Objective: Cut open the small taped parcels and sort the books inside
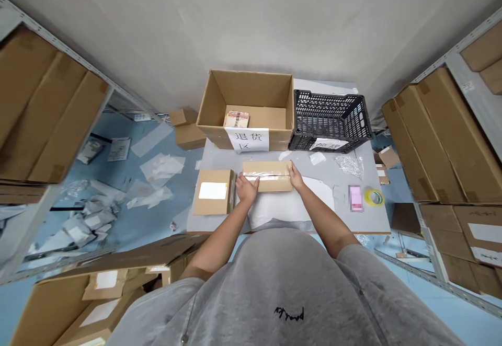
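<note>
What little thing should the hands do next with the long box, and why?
Maybe slide the left hand gently along the shiny strip to feel whether it lies flat. The strip runs along the top of the long box, the left hand is at one end, and the right hand can steady the other.

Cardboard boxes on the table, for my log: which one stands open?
The big box, left of the black crate; the held box and the small labelled box are closed.

Soft even light, stretched edges
</note>
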Action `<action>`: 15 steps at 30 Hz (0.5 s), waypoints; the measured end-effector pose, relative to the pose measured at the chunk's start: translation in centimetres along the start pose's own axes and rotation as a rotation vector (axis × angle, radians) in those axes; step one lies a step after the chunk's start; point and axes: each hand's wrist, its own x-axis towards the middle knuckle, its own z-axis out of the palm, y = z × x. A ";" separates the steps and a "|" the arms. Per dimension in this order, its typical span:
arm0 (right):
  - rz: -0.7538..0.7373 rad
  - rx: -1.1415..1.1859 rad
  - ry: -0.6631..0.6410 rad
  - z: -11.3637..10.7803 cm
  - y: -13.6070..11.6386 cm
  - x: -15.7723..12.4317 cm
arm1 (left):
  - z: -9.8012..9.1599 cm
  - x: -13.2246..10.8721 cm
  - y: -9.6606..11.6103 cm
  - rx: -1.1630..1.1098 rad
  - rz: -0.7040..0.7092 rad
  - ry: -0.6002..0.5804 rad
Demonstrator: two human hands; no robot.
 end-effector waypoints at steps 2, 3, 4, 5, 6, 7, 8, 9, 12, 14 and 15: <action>0.075 -0.112 0.095 -1.1 1.4 -0.5 | -0.2 0.3 -0.5 -0.062 0.022 -0.045; 0.126 -0.180 0.140 -1.8 2.3 -1.0 | -0.2 0.4 -0.8 -0.085 0.027 -0.065; 0.187 -0.262 0.164 -2.4 3.3 -1.7 | -0.3 0.5 -0.9 -0.098 0.025 -0.081; 0.223 -0.300 0.171 -3.0 4.3 -2.4 | -0.3 0.5 -1.0 -0.102 0.019 -0.090; 0.246 -0.332 0.161 -3.5 5.3 -3.2 | -0.3 0.4 -1.1 -0.097 0.009 -0.093; 0.261 -0.361 0.145 -3.8 6.2 -3.8 | -0.3 0.4 -1.0 -0.088 -0.003 -0.090; 0.266 -0.397 0.120 -3.9 7.0 -4.4 | -0.2 0.4 -1.0 -0.079 -0.013 -0.084; 0.264 -0.451 0.089 -3.9 7.7 -4.8 | -0.1 0.4 -0.9 -0.072 -0.016 -0.080; 0.207 -0.656 0.013 -3.2 8.9 -5.0 | 0.1 0.4 -1.0 -0.086 -0.001 -0.072; 0.172 -0.757 -0.001 -2.7 9.1 -4.7 | 0.3 0.5 -1.5 -0.125 0.015 -0.071; 0.167 -0.775 0.002 -2.6 9.0 -4.5 | 0.4 0.6 -1.8 -0.153 0.025 -0.072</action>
